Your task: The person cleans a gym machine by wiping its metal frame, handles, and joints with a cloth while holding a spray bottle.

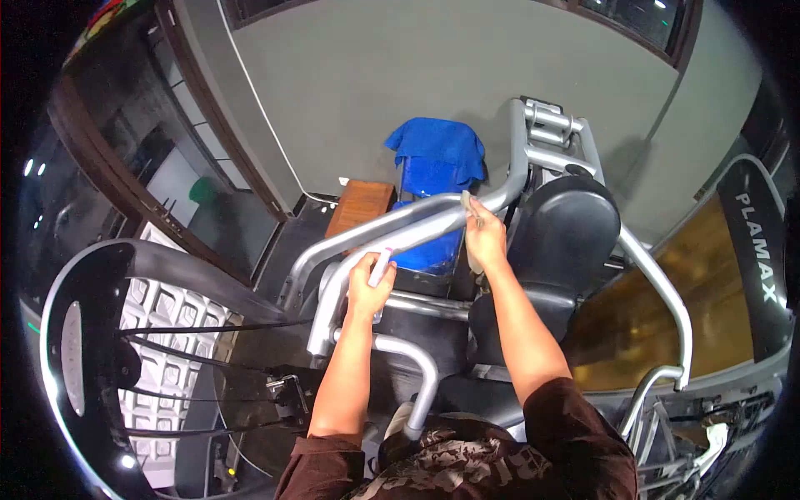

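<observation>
Grey wall [400,75]; cloth [465,199] in right hand [487,236].

the dark floor [307,228] carries an exercise machine [427,228] and blue chair [430,255].

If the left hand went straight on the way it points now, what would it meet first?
Most likely the nearer silver frame tube, just ahead of the left hand; depth is unclear in this single view, so they may already be touching.

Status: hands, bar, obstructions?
Left hand: gripping white object. Right hand: holding pale cloth against silver bar. Possible obstruction: black backrest, just beyond right hand's right side.
</observation>
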Action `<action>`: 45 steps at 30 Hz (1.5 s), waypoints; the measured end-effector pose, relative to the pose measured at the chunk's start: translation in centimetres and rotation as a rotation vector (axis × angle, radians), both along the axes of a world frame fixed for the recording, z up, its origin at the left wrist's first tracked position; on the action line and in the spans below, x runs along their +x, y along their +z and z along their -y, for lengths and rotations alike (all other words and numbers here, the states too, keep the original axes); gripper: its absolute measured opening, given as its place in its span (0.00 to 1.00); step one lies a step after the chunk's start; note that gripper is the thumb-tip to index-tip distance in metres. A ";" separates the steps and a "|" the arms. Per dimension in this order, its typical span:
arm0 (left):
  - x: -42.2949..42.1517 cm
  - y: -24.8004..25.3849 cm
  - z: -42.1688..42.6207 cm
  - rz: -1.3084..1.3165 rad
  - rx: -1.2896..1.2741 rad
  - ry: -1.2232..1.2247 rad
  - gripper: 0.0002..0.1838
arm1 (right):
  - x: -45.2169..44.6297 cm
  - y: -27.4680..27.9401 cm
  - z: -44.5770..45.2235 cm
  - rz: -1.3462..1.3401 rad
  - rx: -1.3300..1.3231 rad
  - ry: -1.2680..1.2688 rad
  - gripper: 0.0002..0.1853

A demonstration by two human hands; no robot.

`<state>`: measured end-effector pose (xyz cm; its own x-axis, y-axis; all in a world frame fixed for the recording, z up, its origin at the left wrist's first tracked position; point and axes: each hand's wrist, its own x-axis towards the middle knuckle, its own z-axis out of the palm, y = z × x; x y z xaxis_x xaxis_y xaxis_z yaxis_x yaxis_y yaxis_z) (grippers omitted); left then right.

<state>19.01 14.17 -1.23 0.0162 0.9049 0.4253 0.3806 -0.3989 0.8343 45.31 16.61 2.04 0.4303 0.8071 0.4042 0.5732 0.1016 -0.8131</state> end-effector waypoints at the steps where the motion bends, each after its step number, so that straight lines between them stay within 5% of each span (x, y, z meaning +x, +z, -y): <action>1: 0.0 0.4 0.2 0.004 -0.036 -0.020 0.07 | 0.3 -0.1 -0.3 0.022 -0.064 -0.006 0.20; 10: 0.5 2.2 1.2 0.053 -0.123 -0.119 0.08 | -5.9 -0.6 1.1 0.070 -0.207 0.382 0.19; 13: 0.6 1.6 1.2 0.097 -0.093 -0.146 0.08 | -4.6 0.9 1.8 0.131 -0.270 0.378 0.19; 18: 0.7 1.4 1.1 0.072 -0.076 -0.144 0.09 | -1.6 0.8 0.7 -0.014 -0.140 0.000 0.18; 23: 0.6 1.6 1.0 0.057 -0.073 -0.137 0.09 | -2.7 -0.9 1.0 0.081 -0.179 0.129 0.23; 28: 0.1 1.1 0.8 0.073 -0.138 -0.136 0.06 | -3.9 -0.1 2.3 0.168 -0.205 0.532 0.20; 37: -0.6 0.1 0.1 0.010 -0.181 0.000 0.08 | 1.3 6.7 5.6 -0.018 -0.293 0.508 0.21; 45: -1.2 -2.1 -1.2 -0.016 -0.032 -0.028 0.07 | 4.0 3.6 5.7 -0.044 -0.229 0.437 0.21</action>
